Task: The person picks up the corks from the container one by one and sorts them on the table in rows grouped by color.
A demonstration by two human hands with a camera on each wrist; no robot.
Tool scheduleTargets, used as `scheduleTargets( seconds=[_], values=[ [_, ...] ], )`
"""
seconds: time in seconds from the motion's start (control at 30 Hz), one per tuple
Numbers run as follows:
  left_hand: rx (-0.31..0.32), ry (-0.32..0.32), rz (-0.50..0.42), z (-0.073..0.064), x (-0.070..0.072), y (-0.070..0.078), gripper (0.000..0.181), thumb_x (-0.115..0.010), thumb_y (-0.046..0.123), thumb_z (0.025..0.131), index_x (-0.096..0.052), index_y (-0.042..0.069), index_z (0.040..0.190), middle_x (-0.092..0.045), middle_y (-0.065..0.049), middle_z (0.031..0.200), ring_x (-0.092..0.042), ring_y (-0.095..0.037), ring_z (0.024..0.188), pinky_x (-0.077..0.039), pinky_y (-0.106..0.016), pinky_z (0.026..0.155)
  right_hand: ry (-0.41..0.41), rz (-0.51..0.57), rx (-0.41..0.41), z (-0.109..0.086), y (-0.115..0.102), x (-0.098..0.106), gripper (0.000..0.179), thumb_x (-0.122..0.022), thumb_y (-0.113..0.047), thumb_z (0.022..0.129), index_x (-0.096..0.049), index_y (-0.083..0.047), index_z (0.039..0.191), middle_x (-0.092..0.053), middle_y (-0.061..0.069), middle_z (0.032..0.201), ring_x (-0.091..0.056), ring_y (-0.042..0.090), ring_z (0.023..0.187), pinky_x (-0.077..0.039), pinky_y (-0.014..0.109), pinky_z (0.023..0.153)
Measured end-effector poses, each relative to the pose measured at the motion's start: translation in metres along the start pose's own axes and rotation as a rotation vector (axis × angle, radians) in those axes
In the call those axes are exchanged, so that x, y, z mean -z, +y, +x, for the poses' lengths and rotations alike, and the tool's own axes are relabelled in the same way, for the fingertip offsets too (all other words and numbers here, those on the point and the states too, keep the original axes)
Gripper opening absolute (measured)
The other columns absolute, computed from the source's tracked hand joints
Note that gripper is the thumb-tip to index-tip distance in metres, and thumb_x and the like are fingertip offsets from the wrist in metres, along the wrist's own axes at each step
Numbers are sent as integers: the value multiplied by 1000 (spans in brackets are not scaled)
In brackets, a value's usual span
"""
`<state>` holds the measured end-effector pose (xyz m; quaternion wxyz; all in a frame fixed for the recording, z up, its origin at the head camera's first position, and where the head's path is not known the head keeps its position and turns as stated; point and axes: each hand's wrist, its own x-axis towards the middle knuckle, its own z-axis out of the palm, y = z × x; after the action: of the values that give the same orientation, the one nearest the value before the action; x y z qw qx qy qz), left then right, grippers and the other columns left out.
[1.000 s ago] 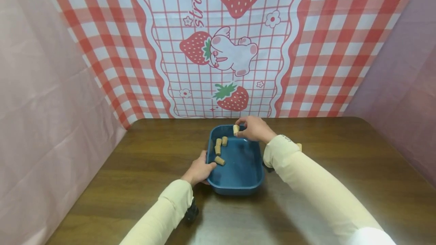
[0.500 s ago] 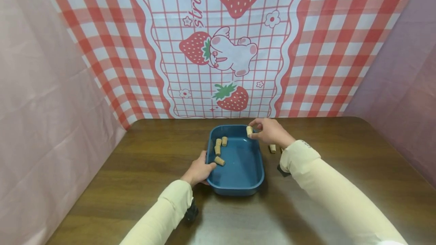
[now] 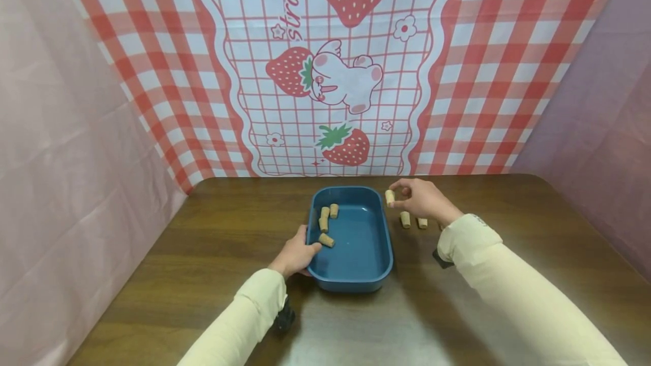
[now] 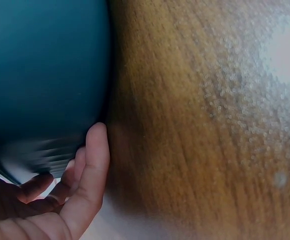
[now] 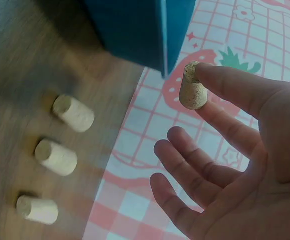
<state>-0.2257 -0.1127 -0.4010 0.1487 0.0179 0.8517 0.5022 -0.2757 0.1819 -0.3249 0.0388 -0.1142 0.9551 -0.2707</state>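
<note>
My right hand (image 3: 427, 201) pinches a cork (image 3: 390, 198) between thumb and index finger, just outside the right rim of a blue rectangular bin (image 3: 389, 256). In the right wrist view the cork (image 5: 193, 86) stands nearly upright at the fingertips, the other fingers spread apart from it. At the bin's left side my left hand (image 3: 296, 253) grips the wall, thumb on the rim. The left wrist view has the fingers (image 4: 92, 170) against the outer wall. Several corks (image 3: 324, 225) lie inside the bin along its left side.
More corks stand or lie in a row right of the bin, among them one cork (image 3: 404, 219) and another cork (image 3: 422, 223); the sleeve partly covers the row. A strawberry-patterned cloth (image 3: 325, 151) hangs behind the wooden table (image 3: 213, 230).
My right hand has carried the cork rightward from over the bin to beyond its right rim, uncovering corks on the table. The left hand keeps its grip on the bin.
</note>
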Motion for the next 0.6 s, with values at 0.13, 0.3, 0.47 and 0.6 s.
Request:
scheduleTargets(
  seconds=[0.13,0.3,0.47,0.6],
  values=[
    [1,1,-2,1,0,-1,54,-53,13,101,-34,2,149,-52,-34,133,-68,-32,89,-63,-42,60,0,-7,-7,-5,7,6,46,-73,-23,95,-61,-1,134,-58,32,129,-54,47,120,-50,62,96],
    [0,-1,-12,1,0,0,54,-53,13,101,-33,2,150,-52,-34,133,-69,-32,88,-63,-43,61,-6,-17,-17,-11,19,12,47,-72,-23,95,-60,0,134,-58,33,128,-54,48,119,-50,64,96],
    [-7,7,-22,0,-1,1,54,-53,12,100,-34,1,149,-53,-34,131,-69,-32,86,-63,-44,60,-17,-32,-25,-17,37,14,48,-70,-24,97,-58,1,135,-57,35,128,-54,50,119,-50,65,94],
    [-12,12,-27,-1,-2,1,53,-54,11,99,-36,1,147,-55,-33,128,-69,-32,84,-63,-44,60,-5,-42,-28,-21,51,17,47,-70,-23,96,-58,2,134,-59,34,124,-55,50,116,-50,65,93]
  ],
)
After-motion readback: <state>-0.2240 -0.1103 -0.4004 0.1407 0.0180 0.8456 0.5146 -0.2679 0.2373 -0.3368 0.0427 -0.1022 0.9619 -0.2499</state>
